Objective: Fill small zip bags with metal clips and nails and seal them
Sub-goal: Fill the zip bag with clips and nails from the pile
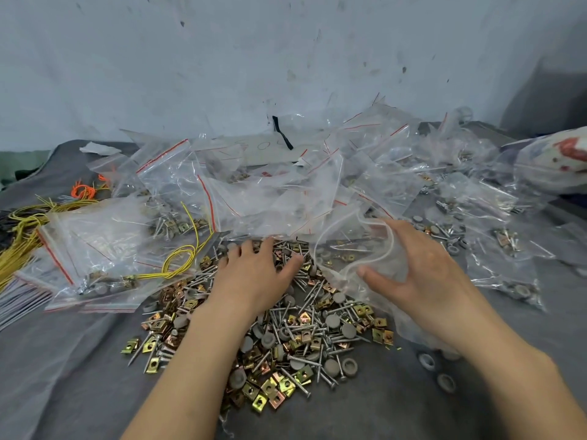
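A small zip bag (359,249), clear and with its mouth gaping, is held by the right hand (422,277), thumb and fingers curled around it, just right of the middle of the grey cloth-covered surface (79,369). Beside it the left hand (254,277) lies palm-down on the far part of a loose pile of brass-coloured metal clips, nails and grey round caps (295,341), fingers bent into the pieces; whether they grip any is hidden. Filled zip bags (270,192) with red seal strips heap along the far edge, and yellow wires (25,239) lie at the left edge.
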A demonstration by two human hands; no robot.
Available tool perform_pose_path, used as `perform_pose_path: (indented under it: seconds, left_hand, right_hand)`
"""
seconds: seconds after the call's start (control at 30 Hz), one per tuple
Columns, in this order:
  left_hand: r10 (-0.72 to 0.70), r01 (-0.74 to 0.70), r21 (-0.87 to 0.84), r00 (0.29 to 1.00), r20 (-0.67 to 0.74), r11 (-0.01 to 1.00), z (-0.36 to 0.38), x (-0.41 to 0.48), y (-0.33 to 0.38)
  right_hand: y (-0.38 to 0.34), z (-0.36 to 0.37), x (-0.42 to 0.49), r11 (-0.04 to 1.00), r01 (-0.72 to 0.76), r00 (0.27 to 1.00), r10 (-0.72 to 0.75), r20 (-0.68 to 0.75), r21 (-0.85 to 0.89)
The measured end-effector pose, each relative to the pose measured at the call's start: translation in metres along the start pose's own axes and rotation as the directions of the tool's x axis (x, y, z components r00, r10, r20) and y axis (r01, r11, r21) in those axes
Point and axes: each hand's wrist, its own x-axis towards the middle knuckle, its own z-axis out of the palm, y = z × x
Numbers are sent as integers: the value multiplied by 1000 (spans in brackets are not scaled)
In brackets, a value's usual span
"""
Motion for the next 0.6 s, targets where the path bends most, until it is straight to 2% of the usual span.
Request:
perform_pose_path:
  seconds: [0.17,0.37,0.47,0.6]
  left_hand:
    - [75,-73,64,997,-31,995,5,5,29]
    - [149,-146,65,988,-38,987,19,20,61]
    - [161,-154,127,986,-47,980,25,33,71]
    - [251,-253,122,967,30,960,24,55,83]
  right_hand:
    - [15,-14,1,995,-42,990,54,-128,93]
    - [24,-33,4,973,-62,924,140,-355,222]
    - [28,-41,4,967,-60,898,161,-408,249]
    - [32,-48,5,956,-67,881,191,-434,284]
